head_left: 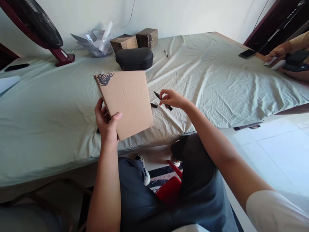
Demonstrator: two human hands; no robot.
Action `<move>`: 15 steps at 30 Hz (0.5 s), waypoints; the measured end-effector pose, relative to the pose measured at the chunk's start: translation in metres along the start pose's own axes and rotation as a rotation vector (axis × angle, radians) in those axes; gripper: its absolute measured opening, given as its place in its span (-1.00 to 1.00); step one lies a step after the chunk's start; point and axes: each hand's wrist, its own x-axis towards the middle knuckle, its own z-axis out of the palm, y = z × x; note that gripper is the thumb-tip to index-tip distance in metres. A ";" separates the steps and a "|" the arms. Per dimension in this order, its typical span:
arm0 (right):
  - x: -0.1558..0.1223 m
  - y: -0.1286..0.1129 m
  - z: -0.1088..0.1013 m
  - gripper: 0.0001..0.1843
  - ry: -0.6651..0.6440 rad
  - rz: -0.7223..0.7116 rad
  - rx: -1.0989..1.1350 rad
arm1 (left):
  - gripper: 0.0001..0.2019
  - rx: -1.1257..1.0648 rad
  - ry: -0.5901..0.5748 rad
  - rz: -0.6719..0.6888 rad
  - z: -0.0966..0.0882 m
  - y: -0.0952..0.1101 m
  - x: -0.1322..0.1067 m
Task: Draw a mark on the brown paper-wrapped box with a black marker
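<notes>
My left hand [107,120] grips a flat brown cardboard box [129,103] by its lower left edge, thumb on top and fingers underneath. Dark scribbles mark the box's upper left corner. Over the cloth to the right of the box, my right hand [172,98] pinches a black marker [168,106] between thumb and fingers, its tip pointing up and to the left. A small black marker cap [154,105] lies on the cloth between the box and that hand.
Behind the box sit a black hard case [134,58], two patterned boxes [147,37] and a clear plastic basket [96,45]. A fan [64,57] stands at left. A pen [166,53] and phone [247,53] lie right, near another person's hand [281,51].
</notes>
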 end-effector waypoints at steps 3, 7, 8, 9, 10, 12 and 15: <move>-0.004 -0.003 -0.001 -0.60 -0.105 0.140 -0.088 | 0.08 -0.032 0.059 -0.010 0.002 0.002 0.002; -0.007 -0.004 -0.003 -0.63 -0.217 0.291 -0.219 | 0.09 -0.007 0.084 -0.012 0.005 0.001 0.004; -0.007 -0.003 -0.003 -0.61 -0.220 0.318 -0.249 | 0.08 0.000 0.082 -0.009 0.005 0.001 0.004; -0.007 -0.003 -0.003 -0.59 -0.219 0.341 -0.277 | 0.08 0.003 0.082 -0.007 0.005 0.000 0.004; -0.007 -0.001 -0.002 -0.55 -0.217 0.360 -0.300 | 0.07 0.004 0.081 -0.005 0.004 0.000 0.005; -0.006 0.000 -0.001 -0.46 -0.225 0.388 -0.330 | 0.07 0.005 0.077 0.001 0.003 0.000 0.006; -0.004 0.001 0.003 -0.42 -0.261 0.405 -0.355 | 0.07 0.020 0.072 0.015 0.003 0.000 0.006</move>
